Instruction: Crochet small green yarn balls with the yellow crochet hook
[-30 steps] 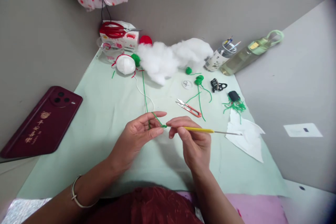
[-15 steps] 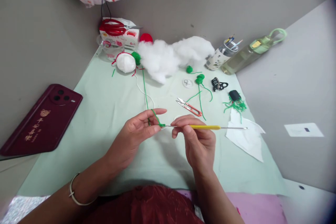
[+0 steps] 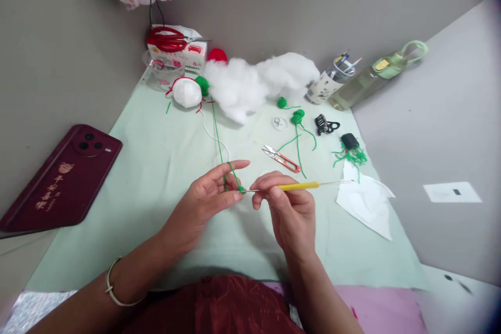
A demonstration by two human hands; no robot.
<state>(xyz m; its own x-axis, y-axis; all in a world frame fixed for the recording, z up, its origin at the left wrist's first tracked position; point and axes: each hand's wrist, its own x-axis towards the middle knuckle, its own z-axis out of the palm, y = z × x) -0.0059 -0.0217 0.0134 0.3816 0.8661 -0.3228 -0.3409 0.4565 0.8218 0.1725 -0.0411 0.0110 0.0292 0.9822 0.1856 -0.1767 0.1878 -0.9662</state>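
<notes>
My left hand (image 3: 207,195) pinches a small piece of green crochet (image 3: 241,189) between thumb and fingers. Green yarn (image 3: 217,135) runs from the green ball (image 3: 202,85) at the back down over the raised index finger. In my right hand (image 3: 291,209) is a crochet hook with a yellow handle (image 3: 300,186), gripped like a pen. Its thin metal tip points left and meets the green stitches at the left fingertips. The exact loop on the hook is too small to make out.
Thread snips (image 3: 282,158) lie just beyond my hands. Behind them are white stuffing (image 3: 238,88), a white yarn ball (image 3: 187,92), green crocheted pieces (image 3: 298,117) and a black hair claw (image 3: 326,125). A bottle (image 3: 368,81) leans at right; a dark red phone (image 3: 62,180) lies left.
My right hand and the hook have shifted slightly left, with the hook's rear end tilting up a little. The left hand keeps its pinch on the green crochet.
</notes>
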